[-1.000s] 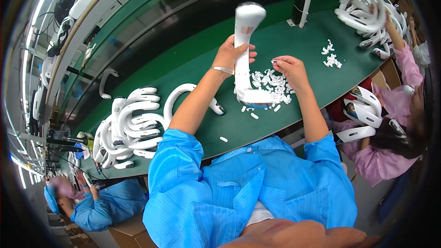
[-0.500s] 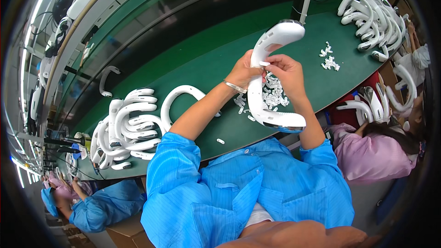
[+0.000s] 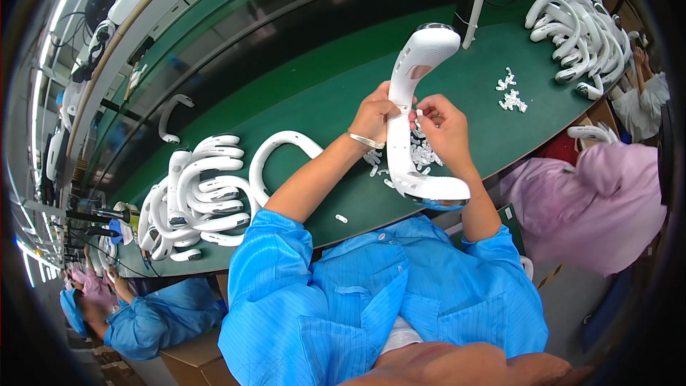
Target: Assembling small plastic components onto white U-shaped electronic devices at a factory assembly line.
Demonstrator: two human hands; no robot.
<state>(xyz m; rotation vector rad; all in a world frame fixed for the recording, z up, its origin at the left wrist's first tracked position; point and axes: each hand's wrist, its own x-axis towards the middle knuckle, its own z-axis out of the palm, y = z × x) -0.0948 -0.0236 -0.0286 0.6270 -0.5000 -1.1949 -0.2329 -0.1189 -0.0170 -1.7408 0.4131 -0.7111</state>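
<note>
**Both hands on the white U-shaped housing**

You hold a white U-shaped housing [image 3: 407, 129] up over the green table [image 3: 300, 100], its curved back standing nearly upright between your hands. One rounded end rises above your hands toward the far side of the table; the other end bends toward you, just above the table's near edge, with a darker glossy underside showing.

Your left hand [image 3: 373, 116] is closed around the housing's back from the left, fingers curled onto it, a thin bracelet [image 3: 366, 141] on the wrist. Your right hand [image 3: 444, 129] comes in from the right with its fingertips drawn together against the housing's back, pinching at something small and white there; what it is cannot be told.

Directly behind the housing, a scatter of small white parts [image 3: 423, 154] lies on the table. A second small heap of white bits [image 3: 511, 93] lies to the housing's right. To the left of the housing a single white housing [image 3: 275, 154] lies flat, and beyond it a stack of finished white housings [image 3: 196, 196]. Another pile of housings [image 3: 582, 25] lies far to the upper right. A person in a pink smock [image 3: 593, 200] is to the housing's right.
</note>
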